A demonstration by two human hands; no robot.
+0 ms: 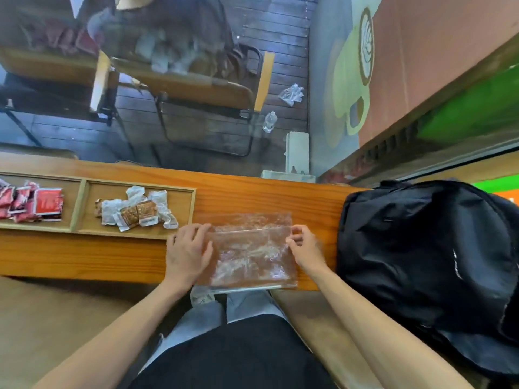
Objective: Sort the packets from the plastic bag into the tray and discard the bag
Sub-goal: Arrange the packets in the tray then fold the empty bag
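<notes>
**Orange-brown counter, clear bag flat between two hands**

Wood everywhere down here: a glossy orange-brown counter (252, 197) runs across the view, and the clear plastic bag (252, 248) lies flat on it, right at the near edge, looking empty. Left hand (188, 254) lies on the bag's left side, fingers spread and nearly straight, pressing down on the plastic. Right hand (304, 245) is at the bag's right edge, fingertips curled in and pinching the plastic near the fold line.

Off to the left sits the wooden tray (84, 204), split by a divider. Red packets (36, 204) are piled in the left compartment, white and brown packets (137, 211) heaped in the right one. The tray's near right corner is just beside the left hand's fingertips.

Over on the right, a big black backpack (427, 262) sits on the end of the counter, close to the bag but not touching it.

Beyond the counter, a dark plank floor (280, 37). A chair (196, 88) with a tan seat and black metal frame stands there, more furniture of the same kind to its left, blurred. A clear water bottle (270, 122) stands on the floor, a crumpled bit of plastic (292, 94) lies further back. A white box (297, 153) stands against the wall (421, 66), which is salmon pink with a pale yellow-green painted cup motif.
</notes>
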